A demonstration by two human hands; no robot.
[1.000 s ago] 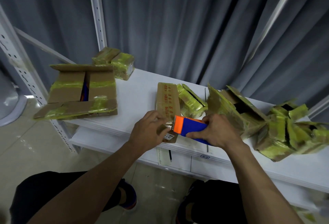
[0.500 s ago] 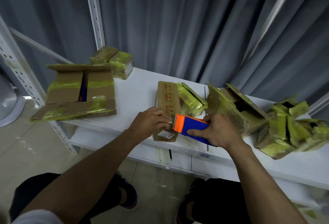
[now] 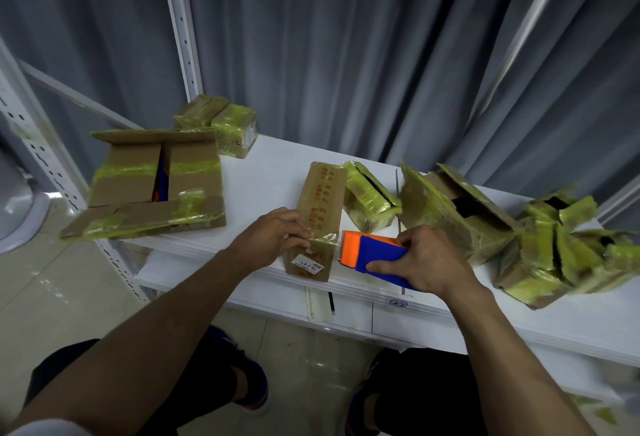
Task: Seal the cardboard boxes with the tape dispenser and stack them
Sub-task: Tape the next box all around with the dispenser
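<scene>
White desk (image 3: 270, 176) before grey curtains (image 3: 346, 54). The left hand (image 3: 273, 238) holds the narrow box (image 3: 322, 207), fingers curled on its fresh tape strip (image 3: 323, 241). The right hand (image 3: 426, 262) grips the tape dispenser (image 3: 367, 253), which has come off the box rightward, so this strip seems finished. Open boxes (image 3: 457, 214) wait beyond the right hand.

- A long narrow brown cardboard box (image 3: 320, 207) lies on the white shelf top (image 3: 277, 172), at the middle of its near edge, running near to far.
- The left hand (image 3: 273, 238) holds that box at its left side, towards the near end.
- Just right of the box, the right hand (image 3: 426, 262) holds an orange and blue tape dispenser (image 3: 370, 255).
- A small green-taped open carton (image 3: 370, 200) sits right of the long box, farther back.
- A heap of crumpled green-taped cartons (image 3: 519, 227) fills the right end.
- A wide flat cardboard box with loose flaps (image 3: 152, 182) overhangs the left end.
- Two small taped parcels (image 3: 221, 127) sit behind it, at the far edge.
- A grey curtain (image 3: 346, 54) hangs behind everything.
</scene>
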